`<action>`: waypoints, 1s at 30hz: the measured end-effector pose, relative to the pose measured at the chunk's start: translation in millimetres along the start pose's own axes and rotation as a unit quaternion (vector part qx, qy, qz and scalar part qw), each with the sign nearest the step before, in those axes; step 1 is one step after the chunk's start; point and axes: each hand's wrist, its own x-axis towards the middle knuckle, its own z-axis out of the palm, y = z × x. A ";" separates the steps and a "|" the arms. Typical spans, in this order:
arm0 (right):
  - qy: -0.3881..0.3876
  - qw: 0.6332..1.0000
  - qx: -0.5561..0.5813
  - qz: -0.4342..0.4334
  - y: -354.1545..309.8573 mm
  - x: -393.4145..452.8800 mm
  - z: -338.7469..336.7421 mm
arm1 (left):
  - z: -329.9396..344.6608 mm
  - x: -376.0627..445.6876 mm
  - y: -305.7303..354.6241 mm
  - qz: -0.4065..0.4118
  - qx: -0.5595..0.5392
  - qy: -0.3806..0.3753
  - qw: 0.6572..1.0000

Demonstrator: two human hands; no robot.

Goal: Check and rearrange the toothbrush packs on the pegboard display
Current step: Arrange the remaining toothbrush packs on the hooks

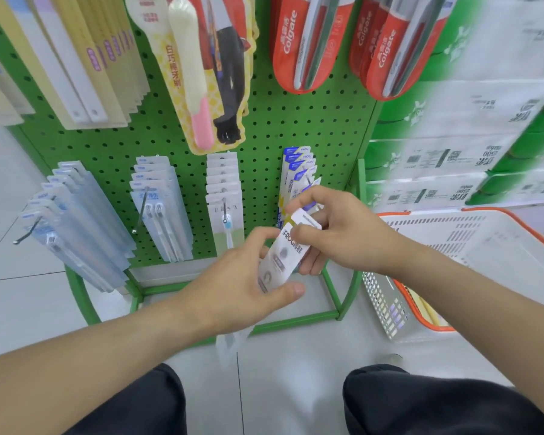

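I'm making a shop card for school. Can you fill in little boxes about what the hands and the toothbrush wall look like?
held thing: white FROG toothbrush pack
left hand: grips the pack's lower part
right hand: pinches the pack's top
wall: green pegboard
top right hooks: red Colgate packs
bottom row: clear blue packs on hooks
beside, right: white basket with an orange rim
floor: pale tiles

You face a pegboard [274, 127] hung with rows of toothbrush packs [161, 211]. Your two hands [343, 233] meet on one pack [280, 255] near its lower right hooks. A basket [484, 246] sits on the floor to your right.
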 end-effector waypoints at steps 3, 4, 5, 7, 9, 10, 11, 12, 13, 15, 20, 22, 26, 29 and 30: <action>-0.013 0.999 0.014 0.035 2.3 -2.9 -5.9 | 3.5 8.5 -1.1 0.034 0.056 -0.013 0.998; -0.032 0.998 0.025 0.047 2.1 -4.6 -9.6 | 5.1 10.3 0.8 0.042 0.082 -0.021 0.996; -0.055 0.996 0.038 0.060 1.9 -6.4 -14.5 | 7.1 11.6 3.3 0.048 0.099 -0.018 0.994; -0.079 0.993 0.047 0.072 3.5 -9.6 -24.4 | 11.5 16.9 2.1 0.040 0.096 0.010 0.994; -0.053 0.997 0.012 0.048 11.9 -9.2 -33.0 | 13.5 23.1 -4.1 0.012 0.072 0.041 0.996; -0.029 0.999 -0.021 0.029 16.8 -8.0 -36.7 | 13.7 25.7 -6.6 0.007 0.050 0.054 0.997; -0.008 0.998 -0.054 0.009 21.9 -6.6 -40.5 | 14.2 28.1 -7.4 0.007 0.026 0.064 0.998; 0.011 0.996 -0.088 -0.008 26.5 -4.7 -43.5 | 14.6 29.9 -6.2 0.009 0.004 0.076 0.997; 0.030 0.992 -0.119 -0.020 29.2 -3.1 -45.5 | 14.9 31.4 -4.0 0.012 -0.011 0.092 0.996; 0.077 0.982 -0.164 -0.046 32.0 1.1 -47.3 | 15.0 35.5 -0.5 0.017 -0.023 0.130 0.991; 0.183 0.960 -0.196 -0.084 33.6 10.8 -42.7 | 11.9 50.4 7.9 0.019 0.052 0.185 0.981; 0.204 0.953 -0.209 -0.079 36.0 14.4 -43.7 | 12.9 56.2 12.1 0.016 0.062 0.188 0.980; 0.226 0.943 -0.233 -0.068 39.7 17.8 -49.5 | 21.5 64.9 16.6 0.001 0.074 0.177 0.981; 0.231 0.942 -0.235 -0.065 42.2 17.4 -53.0 | 27.7 69.4 17.1 0.005 0.079 0.174 0.982; 0.232 0.942 -0.234 -0.066 43.2 17.1 -53.7 | 28.5 70.4 17.5 0.008 0.085 0.173 0.981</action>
